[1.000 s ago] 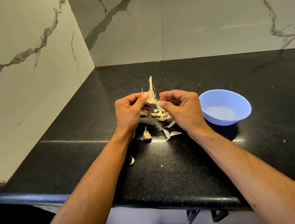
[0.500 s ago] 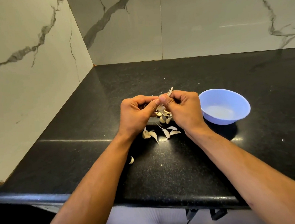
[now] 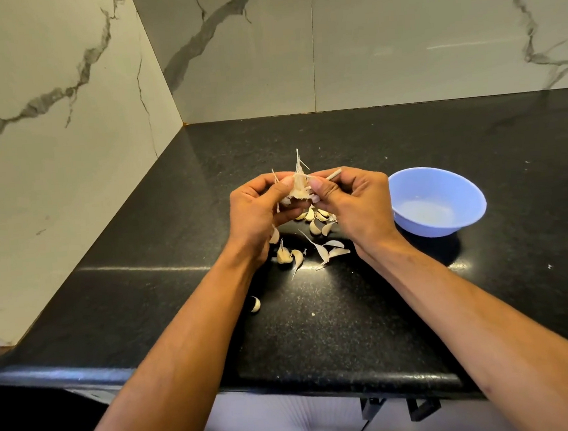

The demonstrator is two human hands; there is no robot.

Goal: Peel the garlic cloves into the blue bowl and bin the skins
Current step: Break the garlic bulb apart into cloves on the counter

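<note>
Both hands meet above the black counter [image 3: 319, 331] around a piece of garlic [image 3: 299, 185] with papery skin sticking up. My left hand [image 3: 258, 214] pinches it from the left, my right hand [image 3: 356, 202] from the right, and a thin pale stem pokes out past my right fingers. Several loose cloves and skin flakes [image 3: 317, 226] lie on the counter under the hands, more cloves and skins [image 3: 289, 257] lie nearer me, and a single clove [image 3: 255, 304] lies beside my left forearm. The blue bowl [image 3: 437, 199] stands to the right and looks empty.
Marble-patterned walls [image 3: 65, 130] close the counter at the left and back, meeting in a corner. The counter's rounded front edge [image 3: 289, 381] runs below my forearms. No bin is in view.
Both hands have risen slightly with the garlic piece. Its skin now stands up between my thumbs, and a clove lies next to the earlier one near my left wrist.
</note>
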